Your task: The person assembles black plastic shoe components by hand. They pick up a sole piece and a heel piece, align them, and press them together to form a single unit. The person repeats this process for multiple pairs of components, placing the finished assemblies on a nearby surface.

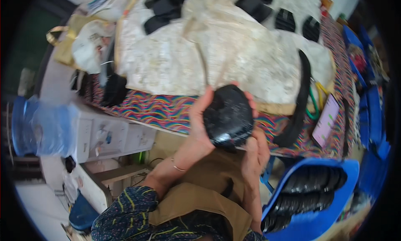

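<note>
A glossy black rounded piece (229,115), about palm-sized, is held up in front of the table's near edge. My left hand (201,120) is wrapped round its left side. At its lower right, the fingers of my right hand (255,152) are closed on the edge, with some fingertips showing along the right side. Its surface shows small pale flecks and a bright reflection; its underside is hidden. Several stacked glossy black pieces (311,180) lie in a blue bin (348,176) to the right of my right hand.
A pale, stained sheet (163,65) covers the table over a colourful wavy-patterned cloth (161,109). On the right lie a curved black strip (301,99), green-and-yellow-handled scissors (313,103) and a phone (326,120). Dark pieces (165,9) sit at the back. A blue water bottle (44,126) stands left.
</note>
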{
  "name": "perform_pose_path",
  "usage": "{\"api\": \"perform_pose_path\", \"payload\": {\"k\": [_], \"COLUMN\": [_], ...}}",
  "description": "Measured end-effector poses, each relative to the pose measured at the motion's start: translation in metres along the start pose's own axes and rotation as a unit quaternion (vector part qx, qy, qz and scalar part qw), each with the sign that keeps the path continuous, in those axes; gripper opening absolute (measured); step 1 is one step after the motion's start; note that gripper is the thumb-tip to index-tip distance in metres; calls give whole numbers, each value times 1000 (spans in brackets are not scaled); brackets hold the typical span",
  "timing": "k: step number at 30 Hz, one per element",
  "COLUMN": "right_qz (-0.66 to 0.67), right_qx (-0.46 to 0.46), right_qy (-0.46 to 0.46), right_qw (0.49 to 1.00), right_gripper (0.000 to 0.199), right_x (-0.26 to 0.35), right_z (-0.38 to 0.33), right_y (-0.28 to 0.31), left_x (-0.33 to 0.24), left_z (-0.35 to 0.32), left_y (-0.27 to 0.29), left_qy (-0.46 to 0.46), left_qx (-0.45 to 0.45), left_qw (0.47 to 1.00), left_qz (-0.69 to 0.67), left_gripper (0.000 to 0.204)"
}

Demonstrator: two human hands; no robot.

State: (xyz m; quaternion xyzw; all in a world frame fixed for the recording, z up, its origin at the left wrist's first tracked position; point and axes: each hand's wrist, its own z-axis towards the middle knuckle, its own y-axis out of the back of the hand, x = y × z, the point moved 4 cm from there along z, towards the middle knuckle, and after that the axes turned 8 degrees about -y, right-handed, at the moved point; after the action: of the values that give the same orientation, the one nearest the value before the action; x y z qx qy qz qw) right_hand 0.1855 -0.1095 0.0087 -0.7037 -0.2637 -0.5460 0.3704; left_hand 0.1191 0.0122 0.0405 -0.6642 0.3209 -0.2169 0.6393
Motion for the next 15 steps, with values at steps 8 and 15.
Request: {"api": "perform_pose_path", "payload": {"k": [8,15], "right_qz": [4,-318], "right_qx": [51,12], "right_qy": [-12,180], "right_qw": [999,931], "right_gripper": [23,27], "right_x": [-12,-6], "right_z": [-7,-1], "right_y": [-22,-11], "left_x": [-49,-259], "left_z": [-9,-40], "left_y": [-13,-63], "left_qy": [-19,-383], "left_qx": [34,-122], "left_qw": [999,416], "left_qz": [21,816], "left_gripper": [46,56]}}
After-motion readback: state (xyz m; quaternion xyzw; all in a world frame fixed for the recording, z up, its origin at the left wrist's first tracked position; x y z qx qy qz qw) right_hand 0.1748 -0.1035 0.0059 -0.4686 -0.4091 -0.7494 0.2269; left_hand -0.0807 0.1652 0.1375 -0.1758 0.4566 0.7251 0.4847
